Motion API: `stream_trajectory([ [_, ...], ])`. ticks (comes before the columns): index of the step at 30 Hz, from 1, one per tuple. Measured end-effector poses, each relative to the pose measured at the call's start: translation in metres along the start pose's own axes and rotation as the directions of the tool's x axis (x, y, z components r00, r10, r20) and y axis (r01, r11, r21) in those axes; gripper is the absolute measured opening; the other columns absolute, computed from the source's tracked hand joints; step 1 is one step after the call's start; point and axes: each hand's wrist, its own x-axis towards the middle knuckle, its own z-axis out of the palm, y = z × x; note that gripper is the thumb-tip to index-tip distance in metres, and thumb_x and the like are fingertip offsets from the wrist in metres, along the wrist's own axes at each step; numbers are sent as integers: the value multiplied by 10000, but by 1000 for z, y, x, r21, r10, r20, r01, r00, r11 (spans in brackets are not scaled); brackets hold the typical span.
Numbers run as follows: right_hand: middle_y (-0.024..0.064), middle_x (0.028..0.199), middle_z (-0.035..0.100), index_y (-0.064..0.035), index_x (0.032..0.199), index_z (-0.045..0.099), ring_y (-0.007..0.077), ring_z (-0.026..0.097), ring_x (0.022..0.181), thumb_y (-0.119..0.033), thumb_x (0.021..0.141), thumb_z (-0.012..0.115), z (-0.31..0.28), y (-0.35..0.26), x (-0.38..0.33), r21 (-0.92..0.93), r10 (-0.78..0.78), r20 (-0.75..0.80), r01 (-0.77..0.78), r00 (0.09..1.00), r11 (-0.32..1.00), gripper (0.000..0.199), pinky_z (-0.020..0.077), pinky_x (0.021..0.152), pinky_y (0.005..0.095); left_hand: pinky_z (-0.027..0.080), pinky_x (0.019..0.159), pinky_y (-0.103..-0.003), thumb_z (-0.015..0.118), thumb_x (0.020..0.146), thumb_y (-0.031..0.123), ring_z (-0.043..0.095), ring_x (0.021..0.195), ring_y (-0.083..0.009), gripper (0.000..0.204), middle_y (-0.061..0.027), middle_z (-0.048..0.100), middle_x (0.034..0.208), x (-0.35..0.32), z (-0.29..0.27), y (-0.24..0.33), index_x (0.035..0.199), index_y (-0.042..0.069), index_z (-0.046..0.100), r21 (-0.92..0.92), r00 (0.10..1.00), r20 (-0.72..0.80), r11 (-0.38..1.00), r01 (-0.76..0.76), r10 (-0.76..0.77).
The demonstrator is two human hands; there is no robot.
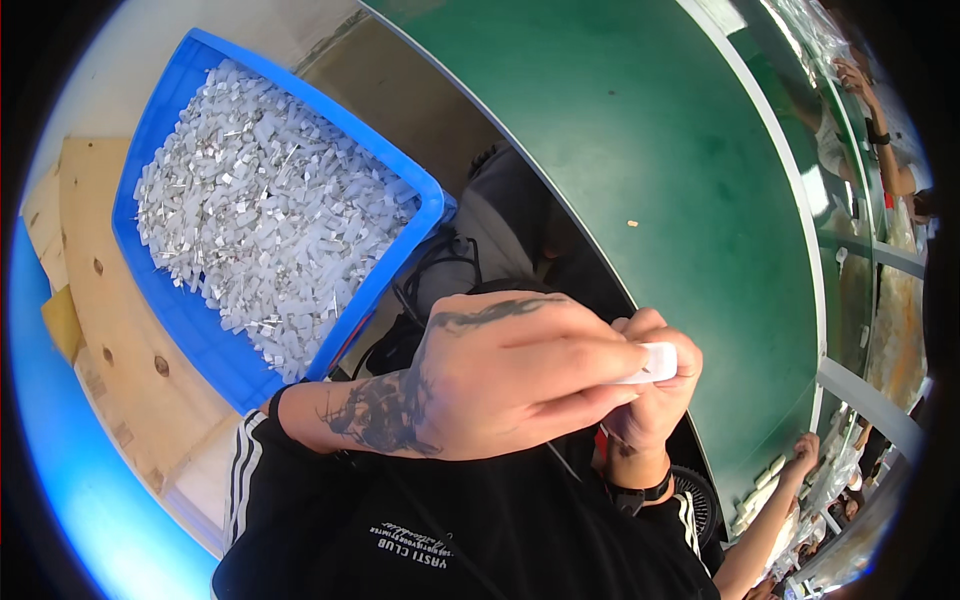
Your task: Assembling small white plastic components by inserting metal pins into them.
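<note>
In front of my chest, both hands meet at a small white plastic piece [657, 363]. My left hand [520, 370], reaching in from the left with its back toward the view, is closed and pinches the piece between thumb and fingers. Behind it, my right hand [665, 405] is curled closed around the other side of the same piece. The fingers hide most of the piece, so its full shape does not show. To the left, a blue bin [150, 225] is heaped with small whitish plastic pieces [270, 200], several with shiny metal bits.
A green table [650, 120] with a pale edge spans the right side, with a tiny tan scrap [633, 224] on it. A wooden board [115, 290] lies beside the bin. At lower right, another person's arm [765, 530] is near a row of pale pieces [760, 488].
</note>
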Motion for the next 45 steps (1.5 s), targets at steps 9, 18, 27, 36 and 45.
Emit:
stream_trajectory([
  [9,117,816,616,41,867,646,165,589,707,-34,786,732,3,6,2,-6,54,31,-54,998,999,140,464,622,270,513,571,-254,802,677,34,656,675,-164,340,-30,681,872,-5,-9,-3,1002,78,713,72,999,5,996,49,-49],
  [18,122,928,596,5,1114,515,152,596,694,-177,861,684,-11,1,0,-209,161,-212,-206,964,956,354,515,606,243,523,673,-328,788,722,231,636,794,-222,466,-53,622,923,-15,-25,-4,1128,62,634,14,994,-60,996,93,-92],
  [27,-9,1007,602,-44,1227,535,49,536,784,-219,987,513,-228,-94,120,-111,412,-174,-433,895,895,298,471,679,169,506,829,-410,700,797,268,634,954,-311,247,-141,674,946,-195,-272,-63,954,80,670,617,580,-773,-90,782,-257],
  [36,121,1423,426,-1,1406,364,174,482,1242,-105,1024,355,-440,-177,261,-132,187,-117,-201,975,971,396,453,1024,232,498,856,-435,711,798,277,621,987,-372,409,-220,651,997,-214,-319,-112,1095,49,547,452,291,-862,-370,812,-415],
  [45,61,1428,427,-116,1428,403,89,418,1232,-301,1005,451,-233,-120,163,-411,146,-319,-276,936,869,464,302,979,234,515,824,-423,710,775,255,646,943,-332,282,-165,672,982,-245,-347,-94,951,44,642,464,313,-862,-371,805,-399],
])
